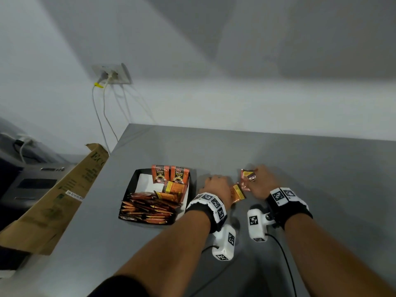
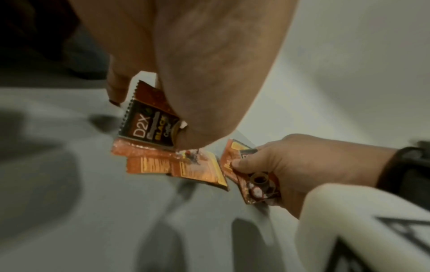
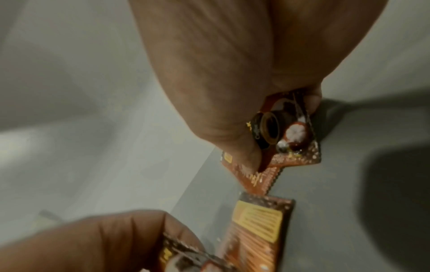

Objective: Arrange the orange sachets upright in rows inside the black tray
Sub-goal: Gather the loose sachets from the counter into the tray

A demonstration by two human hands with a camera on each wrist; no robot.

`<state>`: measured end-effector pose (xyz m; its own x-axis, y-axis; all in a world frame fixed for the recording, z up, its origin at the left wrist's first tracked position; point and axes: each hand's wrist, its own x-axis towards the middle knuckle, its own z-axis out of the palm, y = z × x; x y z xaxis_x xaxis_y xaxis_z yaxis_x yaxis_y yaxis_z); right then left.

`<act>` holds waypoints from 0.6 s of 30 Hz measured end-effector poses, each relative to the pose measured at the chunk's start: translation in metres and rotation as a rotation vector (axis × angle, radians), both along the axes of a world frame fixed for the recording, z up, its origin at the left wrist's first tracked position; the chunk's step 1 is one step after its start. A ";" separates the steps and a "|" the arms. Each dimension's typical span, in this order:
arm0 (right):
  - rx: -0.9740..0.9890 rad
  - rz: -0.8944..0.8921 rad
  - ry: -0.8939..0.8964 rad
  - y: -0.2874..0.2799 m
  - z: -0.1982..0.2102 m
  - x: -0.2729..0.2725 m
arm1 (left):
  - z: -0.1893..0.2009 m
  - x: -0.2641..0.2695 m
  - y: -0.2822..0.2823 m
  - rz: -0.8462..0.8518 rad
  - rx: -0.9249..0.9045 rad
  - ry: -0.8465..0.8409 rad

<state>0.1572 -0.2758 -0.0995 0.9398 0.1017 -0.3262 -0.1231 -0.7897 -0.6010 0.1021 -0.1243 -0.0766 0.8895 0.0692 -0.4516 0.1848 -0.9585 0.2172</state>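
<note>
Your right hand [image 1: 260, 183] pinches two orange sachets [image 1: 248, 176], and your left hand [image 1: 216, 188] curls round another sachet [image 2: 149, 123]. Both hands are just to the right of the black tray [image 1: 130, 185]. More loose sachets [image 1: 237, 192] lie between them on the grey table [image 1: 300, 159]. Inside the tray, two sachets stand upright [image 1: 169, 174] at the far end and a packed row [image 1: 145, 209] fills the near end.

Tray [image 1: 128, 190] left of both hands, sachets [image 1: 147, 207] inside it, loose sachets [image 1: 237, 192] between the hands
</note>
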 end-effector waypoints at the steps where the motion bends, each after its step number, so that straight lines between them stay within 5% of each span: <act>1: 0.044 -0.026 -0.020 -0.004 0.001 -0.003 | 0.004 -0.001 -0.003 0.004 -0.026 -0.012; 5: 0.265 -0.205 -0.041 -0.021 0.000 -0.013 | 0.011 -0.003 -0.013 -0.015 -0.096 -0.060; 10: 0.313 -0.319 -0.008 -0.024 0.001 -0.023 | -0.001 -0.015 -0.023 -0.265 -0.034 -0.099; 18: 0.387 -0.446 -0.004 -0.026 -0.005 -0.028 | 0.001 -0.013 -0.019 -0.245 -0.125 -0.211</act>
